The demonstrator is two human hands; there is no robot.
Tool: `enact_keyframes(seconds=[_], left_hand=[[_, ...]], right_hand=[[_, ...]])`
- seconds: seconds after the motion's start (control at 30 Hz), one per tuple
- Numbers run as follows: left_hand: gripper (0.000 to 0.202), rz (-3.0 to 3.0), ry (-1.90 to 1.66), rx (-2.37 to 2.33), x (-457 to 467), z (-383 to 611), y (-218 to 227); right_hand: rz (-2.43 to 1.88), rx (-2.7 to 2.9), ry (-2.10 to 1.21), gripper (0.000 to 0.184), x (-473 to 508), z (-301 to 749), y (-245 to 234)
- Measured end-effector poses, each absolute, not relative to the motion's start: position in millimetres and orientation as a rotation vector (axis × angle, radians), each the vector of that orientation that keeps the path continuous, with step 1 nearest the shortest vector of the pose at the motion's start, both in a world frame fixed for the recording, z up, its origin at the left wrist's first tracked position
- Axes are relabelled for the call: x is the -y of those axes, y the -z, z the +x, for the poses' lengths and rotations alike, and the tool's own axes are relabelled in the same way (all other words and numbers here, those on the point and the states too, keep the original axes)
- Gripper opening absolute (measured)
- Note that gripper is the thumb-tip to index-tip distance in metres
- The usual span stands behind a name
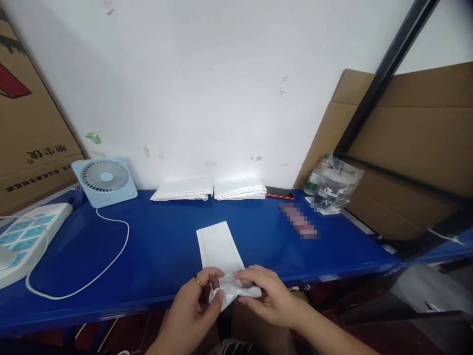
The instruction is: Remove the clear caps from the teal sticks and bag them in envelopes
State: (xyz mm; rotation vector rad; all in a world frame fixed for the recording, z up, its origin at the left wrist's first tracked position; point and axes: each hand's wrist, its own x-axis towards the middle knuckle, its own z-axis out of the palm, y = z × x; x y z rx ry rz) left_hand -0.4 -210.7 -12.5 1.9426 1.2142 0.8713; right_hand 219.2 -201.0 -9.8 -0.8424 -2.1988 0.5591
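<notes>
A long white padded envelope lies on the blue table with its near end over the front edge. My left hand, a gold ring on one finger, pinches the crumpled near end of the envelope from the left. My right hand grips the same end from the right, fingers curled over it. Both hands are at the table's front edge, close together.
Two stacks of white envelopes lie by the wall. A light blue desk fan with a white cable, a power strip, a phone, a bottle and clear bag stand around. Cardboard leans at both sides.
</notes>
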Motion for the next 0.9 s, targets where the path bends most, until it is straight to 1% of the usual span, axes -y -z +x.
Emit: enact_keyframes(seconds=[0.07,0.13,0.3,0.37,0.43,0.47,0.53,0.57,0.6,0.67,0.73,0.8,0.83,0.9], left_hand=[[0.022,1.963,-0.830,-1.206,216.1,-4.1,16.3],[0.023,2.049,-0.841,-1.205,221.2,-6.5,19.9],[0.024,2.550,-0.972,-1.043,226.0,-11.5,34.6],[0.025,2.717,-1.014,-1.020,223.9,-12.9,39.6],[0.026,2.804,-1.034,-1.018,220.1,-11.9,39.8],[0.026,2.822,-1.052,-1.009,217.7,-10.1,37.7],[0.023,2.812,-1.095,-1.005,212.1,-3.9,29.5],[0.022,2.797,-1.115,-1.008,208.8,0.1,23.8],[0.021,2.781,-1.129,-1.014,205.0,4.2,17.3],[0.021,2.755,-1.176,-1.018,195.8,10.9,2.7],[0.023,2.690,-1.328,-1.029,182.9,12.9,-12.8],[0.027,2.541,-1.526,-1.084,164.9,8.2,-28.0],[0.027,2.445,-1.602,-1.127,153.8,3.5,-34.8],[0.022,2.211,-1.736,-1.253,127.7,-9.9,-45.3]], right_hand=[[-0.863,2.090,-0.682,0.040,207.3,220.5,15.1],[-0.875,2.042,-0.733,0.033,211.9,220.6,20.4],[-0.859,2.045,-0.713,0.016,214.0,217.2,29.2],[-0.843,2.073,-0.673,0.015,214.2,216.2,28.2],[-0.837,2.141,-0.513,0.013,216.0,216.2,24.0],[-0.832,2.188,-0.375,0.013,217.4,216.5,20.8],[-0.831,2.263,-0.035,0.027,219.8,217.3,12.5],[-0.842,2.292,0.115,0.031,220.0,218.0,7.4],[-0.858,2.317,0.223,0.031,218.8,218.8,1.6],[-0.904,2.353,0.299,0.028,209.9,221.8,-12.6],[-0.924,2.335,0.241,0.026,189.6,227.3,-30.5],[-0.976,2.186,0.129,0.021,156.4,235.7,-50.9],[-1.037,2.066,0.035,0.020,135.3,240.8,-60.9],[-1.168,1.760,-0.225,0.025,86.4,251.8,-77.7]])
